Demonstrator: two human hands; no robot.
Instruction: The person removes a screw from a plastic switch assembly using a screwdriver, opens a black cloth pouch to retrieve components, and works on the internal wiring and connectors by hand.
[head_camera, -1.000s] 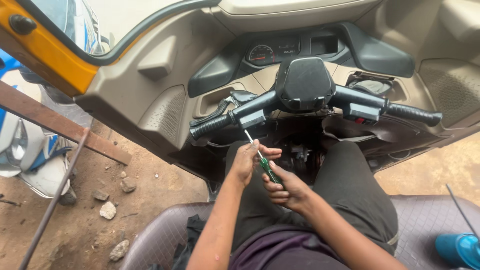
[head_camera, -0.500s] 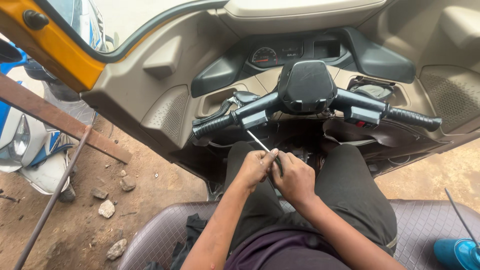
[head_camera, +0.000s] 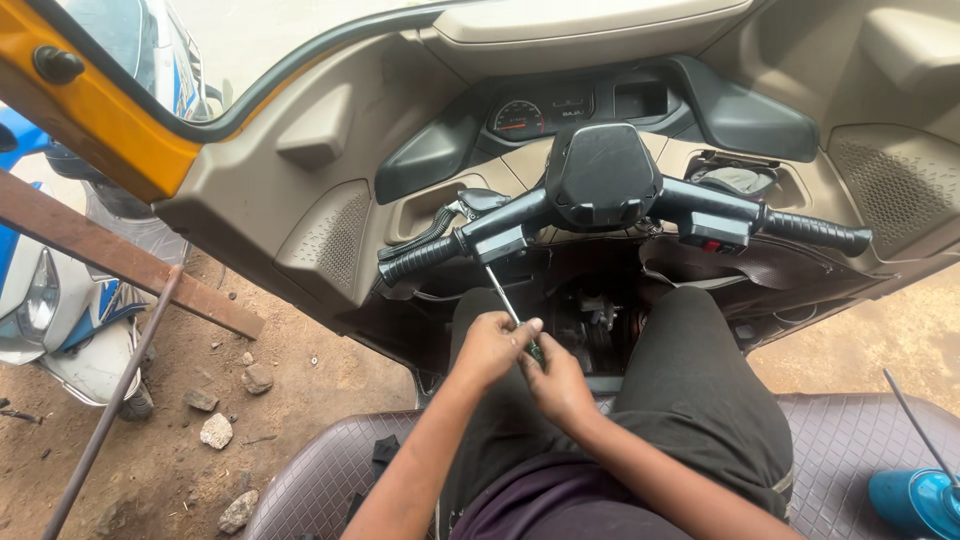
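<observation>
A screwdriver with a thin metal shaft is held between both hands above the person's lap, its shaft slanting up and to the left so that the tip reaches the underside of the black switch housing on the left side of the handlebar. The left hand is closed around the upper part of the handle, with the thumb laid along the shaft. The right hand is curled shut on the lower end of the handle, just beside and touching the left hand. The black-trousered knees are seen on either side of the steering column, on a quilted brown seat. A blue object rests on the seat at the lower right edge.
</observation>
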